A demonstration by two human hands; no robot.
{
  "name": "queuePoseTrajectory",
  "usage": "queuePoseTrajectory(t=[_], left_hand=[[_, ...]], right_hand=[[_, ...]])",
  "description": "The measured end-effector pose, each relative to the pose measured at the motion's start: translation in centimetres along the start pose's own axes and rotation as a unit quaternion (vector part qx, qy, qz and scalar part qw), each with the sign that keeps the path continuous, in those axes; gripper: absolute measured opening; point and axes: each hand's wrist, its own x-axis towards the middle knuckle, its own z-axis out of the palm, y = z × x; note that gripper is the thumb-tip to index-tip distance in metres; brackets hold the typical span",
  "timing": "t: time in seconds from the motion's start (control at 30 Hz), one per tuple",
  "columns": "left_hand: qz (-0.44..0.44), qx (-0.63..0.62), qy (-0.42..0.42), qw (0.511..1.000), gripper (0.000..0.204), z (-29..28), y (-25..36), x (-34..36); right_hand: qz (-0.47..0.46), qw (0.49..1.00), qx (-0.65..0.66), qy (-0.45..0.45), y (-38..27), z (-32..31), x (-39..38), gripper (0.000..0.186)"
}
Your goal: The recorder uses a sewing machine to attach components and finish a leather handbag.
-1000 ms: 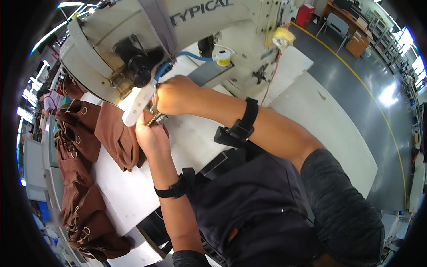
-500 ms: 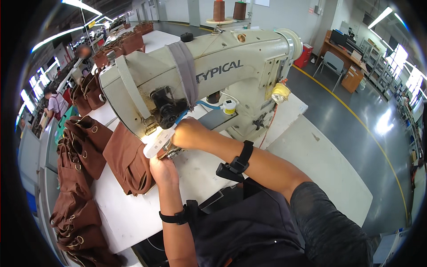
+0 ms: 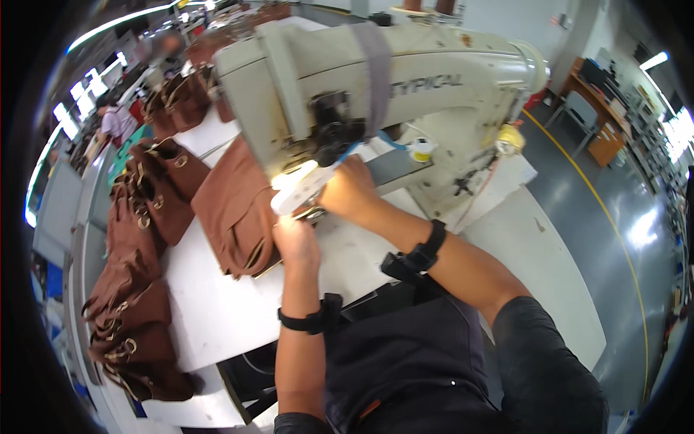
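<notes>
A pale sewing machine (image 3: 426, 79) stands before me, its white lamp (image 3: 302, 189) lit beside the needle area. Just below the lamp, my left hand (image 3: 298, 244) is closed, its fingertips hidden by the lamp and what it grips unclear. My right hand (image 3: 350, 188) is curled closed on the other side of the lamp, close to the presser foot. What its fingers hold is out of sight. Left of my left hand, a brown bag (image 3: 230, 195) lies on the white table (image 3: 217, 325), its looped handle toward me.
Several brown bags (image 3: 134, 289) with metal rings line the table's left edge. A small yellow-and-white spool (image 3: 421, 150) rests at the machine arm, and a yellow thread bundle (image 3: 510, 139) hangs on its column. Another person (image 3: 117, 121) is far left. A desk (image 3: 603, 137) and chair stand at right.
My view has shifted, so the machine, bags and both hands appear farther right and higher. Both hands stay beside the lamp, with little visible change in their hold.
</notes>
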Motion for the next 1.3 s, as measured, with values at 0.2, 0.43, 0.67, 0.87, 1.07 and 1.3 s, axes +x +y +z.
queuePoseTrajectory(t=[0.2, 0.43, 0.67, 0.87, 1.07, 1.3], left_hand=[[-0.041, 0.007, -0.037, 0.998, 0.038, 0.3, 1.6, -1.5], [-0.037, 0.16, -0.002, 0.987, 0.035, -2.2, 1.3, -2.9], [-0.041, 0.134, -0.011, 0.99, 0.04, -1.2, 2.6, -3.6], [-0.032, 0.108, -0.018, 0.993, 0.03, -2.0, 2.3, -4.2], [-0.003, 0.194, -0.031, 0.981, 0.039, -3.1, 1.1, -4.8], [0.027, 0.241, -0.033, 0.97, 0.047, -3.1, 1.2, -5.4]], right_hand=[[-0.018, 0.999, -0.043, -0.022, 0.1, -0.4, -0.8, 0.02], [0.002, 1.0, -0.006, -0.028, 1.0, 0.3, -1.5, 0.017], [0.026, 0.999, 0.024, -0.018, 0.9, 0.0, -0.2, 0.016], [0.071, 0.996, 0.043, -0.025, -0.7, -2.1, 0.2, 0.02], [0.072, 0.997, 0.023, -0.022, -0.9, -2.7, -0.8, 0.02], [0.102, 0.994, 0.041, -0.006, -2.2, -3.5, -0.6, 0.023]])
